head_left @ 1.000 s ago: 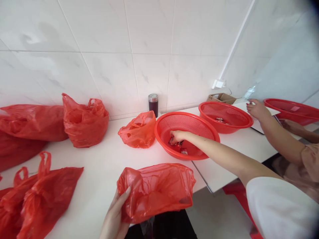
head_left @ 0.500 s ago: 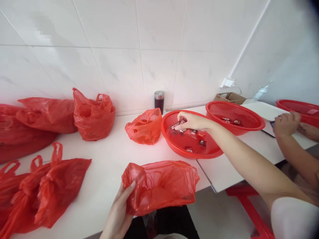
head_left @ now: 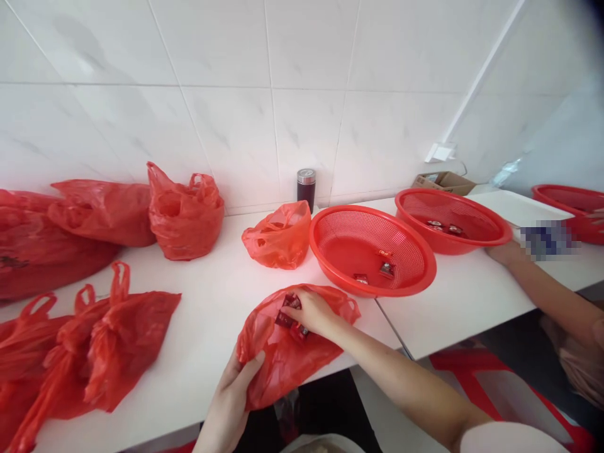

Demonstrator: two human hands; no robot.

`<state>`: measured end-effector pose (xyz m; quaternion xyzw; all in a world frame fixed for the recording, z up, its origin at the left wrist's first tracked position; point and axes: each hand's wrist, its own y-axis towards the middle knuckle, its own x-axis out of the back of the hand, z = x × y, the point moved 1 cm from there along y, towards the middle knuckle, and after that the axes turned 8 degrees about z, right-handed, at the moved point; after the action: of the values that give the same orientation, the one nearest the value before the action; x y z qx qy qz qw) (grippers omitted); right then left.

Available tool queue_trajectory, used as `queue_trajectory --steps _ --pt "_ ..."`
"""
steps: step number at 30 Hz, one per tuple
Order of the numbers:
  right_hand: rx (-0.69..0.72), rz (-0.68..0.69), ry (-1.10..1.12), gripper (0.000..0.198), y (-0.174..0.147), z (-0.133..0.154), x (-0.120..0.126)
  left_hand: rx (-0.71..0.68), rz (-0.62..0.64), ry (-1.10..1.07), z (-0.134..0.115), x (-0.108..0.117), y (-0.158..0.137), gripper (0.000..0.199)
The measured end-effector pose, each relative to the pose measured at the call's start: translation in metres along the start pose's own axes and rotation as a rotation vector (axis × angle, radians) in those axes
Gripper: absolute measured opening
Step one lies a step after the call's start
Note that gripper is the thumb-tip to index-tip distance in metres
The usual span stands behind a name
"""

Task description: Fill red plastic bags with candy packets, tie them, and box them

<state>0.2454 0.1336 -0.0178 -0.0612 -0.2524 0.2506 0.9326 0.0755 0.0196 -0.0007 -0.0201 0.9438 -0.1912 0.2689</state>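
My left hand (head_left: 236, 387) pinches the near left edge of a red plastic bag (head_left: 278, 371), whose mouth gapes toward me over the table's front edge. Inside that mouth my right hand (head_left: 309, 309) is closed on several small dark-red wrapped packets (head_left: 287, 311); their exact kind is too small to read. Just beyond the bag stands a red mesh basket (head_left: 372, 286) with a few similar packets (head_left: 387, 270) on its bottom and side. A crumpled, translucent red bag (head_left: 280, 242) sits to the left of this basket.
Tied red bags (head_left: 113, 346) and fuller bags (head_left: 186, 220) line the left side. A dark tumbler (head_left: 306, 189) stands by the wall. At right are a second basket (head_left: 448, 242), a cardboard box (head_left: 443, 182) and another person's arm (head_left: 547, 292).
My right hand has left the mesh basket with several packets and moved down left into the held bag. The basket holds fewer packets. The other person's arm has shifted.
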Motion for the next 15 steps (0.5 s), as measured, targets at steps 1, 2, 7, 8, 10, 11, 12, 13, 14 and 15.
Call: queue_trajectory --steps 1,2,7,8,10,11,12,13,14,15 --pt "0.001 -0.032 -0.093 0.039 -0.007 0.006 0.003 -0.007 -0.028 -0.027 -0.002 0.002 0.001 0.057" --pt "0.01 -0.049 -0.2 0.052 -0.016 0.015 0.008 -0.013 -0.061 -0.054 -0.004 0.003 0.002 0.056" --pt "0.231 0.202 -0.391 0.059 -0.068 0.066 0.077 -0.011 -0.144 -0.096 -0.012 0.01 0.008 0.049" --pt "0.23 0.229 -0.356 0.05 -0.07 0.071 0.101 -0.015 -0.152 -0.084 -0.012 0.012 0.008 0.048" --pt "0.13 0.016 -0.412 0.044 -0.066 0.068 0.153 -0.034 -0.159 -0.048 -0.012 0.015 0.009 0.047" --pt "0.03 -0.108 -0.497 0.049 -0.06 0.06 0.179 -0.047 -0.159 -0.03 -0.011 0.016 0.008 0.047" --pt "-0.105 -0.162 -0.598 0.055 -0.053 0.049 0.201 -0.055 -0.155 -0.015 -0.011 0.017 0.007 0.049" --pt "-0.271 -0.134 -0.685 0.063 -0.046 0.035 0.219 -0.061 -0.153 -0.002 -0.01 0.016 0.006 0.05" --pt "-0.357 -0.123 -0.707 0.07 -0.04 0.021 0.233 -0.061 -0.154 0.005 -0.008 0.016 0.005 0.051" --pt "-0.435 -0.094 -0.724 0.076 -0.035 0.007 0.243 -0.059 -0.165 0.006 -0.007 0.016 0.004 0.052"
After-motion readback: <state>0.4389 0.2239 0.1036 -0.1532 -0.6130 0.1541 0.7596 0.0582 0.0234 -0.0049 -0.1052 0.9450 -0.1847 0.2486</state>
